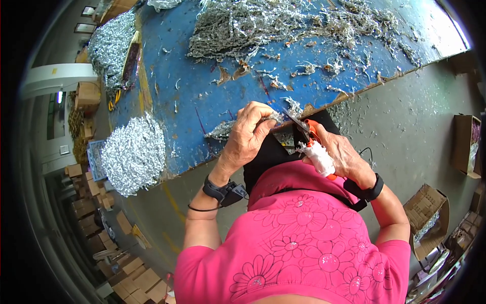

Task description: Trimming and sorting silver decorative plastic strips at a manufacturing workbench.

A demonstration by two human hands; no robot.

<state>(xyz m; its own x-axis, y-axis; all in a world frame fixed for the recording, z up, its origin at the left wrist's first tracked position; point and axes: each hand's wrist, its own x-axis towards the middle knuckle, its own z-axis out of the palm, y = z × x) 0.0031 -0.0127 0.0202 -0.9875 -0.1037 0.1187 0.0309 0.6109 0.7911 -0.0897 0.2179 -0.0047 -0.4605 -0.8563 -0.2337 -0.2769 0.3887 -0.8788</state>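
Observation:
Over the near edge of the blue table, my left hand (248, 133) is closed, thumb and fingertips pinching a strand of silver tinsel (221, 131) that trails out to the left. My right hand (344, 154) grips orange-handled scissors (314, 130), with white wrapping (320, 158) around the handle. The blades point up and left, toward the table edge and close to the left hand's fingertips. Just past the scissor tips lies a loose tuft of silver tinsel (293, 107).
A large heap of silver tinsel (243, 28) covers the table's (187, 96) far side, with scraps scattered around. A bright tinsel bundle (134, 154) sits at the left corner beside a blue crate (95, 159). Cardboard boxes (428, 215) stand on the floor right and left.

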